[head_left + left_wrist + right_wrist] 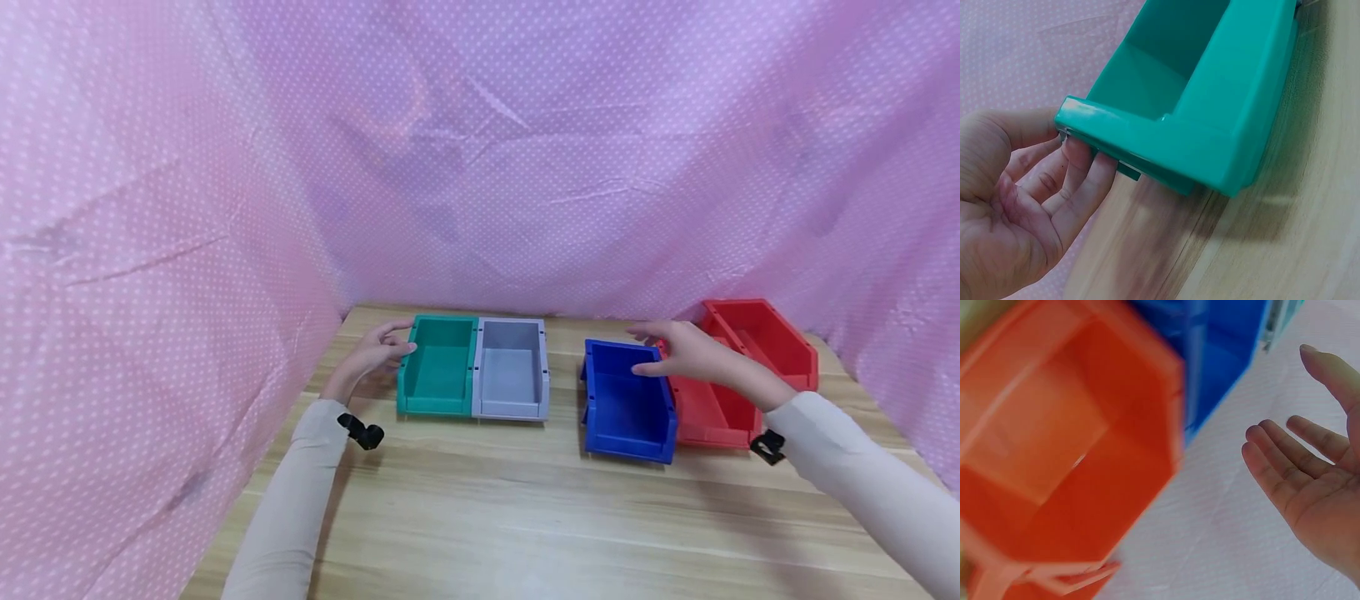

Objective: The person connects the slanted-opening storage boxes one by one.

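Note:
My left hand (377, 352) grips the left side of a green storage bin (441, 402). In the left wrist view the thumb lies at the green bin's rim (1141, 128) and bent fingers (1085, 194) reach under it. Side by side with the green bin stands a grey bin (512, 379). My right hand (686, 352) hovers over the far right part of a blue bin (630, 412), holding nothing. The right wrist view shows its fingers (1285, 459) spread, apart from the blue bin and the red bin (1066, 425).
Right of the blue bin is a red bin (705, 412), partly hidden by my right forearm. Another red bin (772, 333) stands angled behind it. All are on a wooden table (480, 508), with a pink dotted cloth (480, 167) hanging around the back and sides.

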`<control>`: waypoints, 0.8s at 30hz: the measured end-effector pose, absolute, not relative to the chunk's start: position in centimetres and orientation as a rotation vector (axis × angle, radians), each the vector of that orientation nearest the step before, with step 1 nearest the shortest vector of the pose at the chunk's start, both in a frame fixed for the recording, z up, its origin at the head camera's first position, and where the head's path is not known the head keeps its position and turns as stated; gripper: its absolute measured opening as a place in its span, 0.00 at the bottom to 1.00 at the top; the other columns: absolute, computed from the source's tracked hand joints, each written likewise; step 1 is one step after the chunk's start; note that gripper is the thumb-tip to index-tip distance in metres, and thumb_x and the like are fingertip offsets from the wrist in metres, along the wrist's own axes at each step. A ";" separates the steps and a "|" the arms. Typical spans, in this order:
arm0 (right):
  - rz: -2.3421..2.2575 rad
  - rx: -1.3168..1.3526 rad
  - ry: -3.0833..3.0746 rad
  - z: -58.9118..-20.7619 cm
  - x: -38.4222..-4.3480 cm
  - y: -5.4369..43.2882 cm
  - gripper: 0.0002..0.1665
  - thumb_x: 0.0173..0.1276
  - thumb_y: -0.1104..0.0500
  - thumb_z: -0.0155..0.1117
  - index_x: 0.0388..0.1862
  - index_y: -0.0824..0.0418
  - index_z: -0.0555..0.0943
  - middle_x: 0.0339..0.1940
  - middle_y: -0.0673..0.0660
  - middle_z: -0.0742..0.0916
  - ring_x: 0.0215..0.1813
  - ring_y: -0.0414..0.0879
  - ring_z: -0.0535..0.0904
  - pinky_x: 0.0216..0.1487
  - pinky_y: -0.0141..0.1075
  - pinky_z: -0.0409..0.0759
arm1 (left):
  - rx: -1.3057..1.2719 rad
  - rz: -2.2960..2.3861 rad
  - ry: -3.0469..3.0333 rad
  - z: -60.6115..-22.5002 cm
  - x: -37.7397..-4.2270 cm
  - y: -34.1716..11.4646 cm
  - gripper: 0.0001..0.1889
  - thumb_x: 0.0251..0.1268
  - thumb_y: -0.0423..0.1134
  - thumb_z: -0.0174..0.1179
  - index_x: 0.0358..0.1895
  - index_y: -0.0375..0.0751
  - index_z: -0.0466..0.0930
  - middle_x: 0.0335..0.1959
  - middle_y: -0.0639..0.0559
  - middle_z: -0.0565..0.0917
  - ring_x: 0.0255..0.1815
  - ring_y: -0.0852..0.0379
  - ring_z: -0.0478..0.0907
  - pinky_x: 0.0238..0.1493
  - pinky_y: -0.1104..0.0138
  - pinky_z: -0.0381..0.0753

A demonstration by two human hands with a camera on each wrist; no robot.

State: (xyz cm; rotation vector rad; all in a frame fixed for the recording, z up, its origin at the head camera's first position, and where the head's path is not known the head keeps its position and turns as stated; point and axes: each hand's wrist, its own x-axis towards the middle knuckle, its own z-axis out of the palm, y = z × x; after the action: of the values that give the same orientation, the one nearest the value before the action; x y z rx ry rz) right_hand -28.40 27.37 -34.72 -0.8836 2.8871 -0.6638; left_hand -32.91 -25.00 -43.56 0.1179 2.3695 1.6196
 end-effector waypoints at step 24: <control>-0.688 -0.688 2.919 -37.6 -26.2 29.8 0.39 0.56 0.59 0.81 0.63 0.75 0.78 0.54 0.72 0.86 0.49 0.58 0.84 0.39 0.37 0.89 | 0.122 1.612 2.356 -43.4 -33.5 -25.0 0.34 0.76 0.40 0.60 0.81 0.50 0.57 0.59 0.31 0.80 0.60 0.41 0.79 0.60 0.51 0.83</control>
State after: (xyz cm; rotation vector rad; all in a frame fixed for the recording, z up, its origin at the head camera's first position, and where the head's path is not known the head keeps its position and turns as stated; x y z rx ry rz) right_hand -26.21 29.81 -37.64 -0.6884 2.9191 -0.6884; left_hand -33.47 -25.02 -43.41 0.1224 2.3559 1.6119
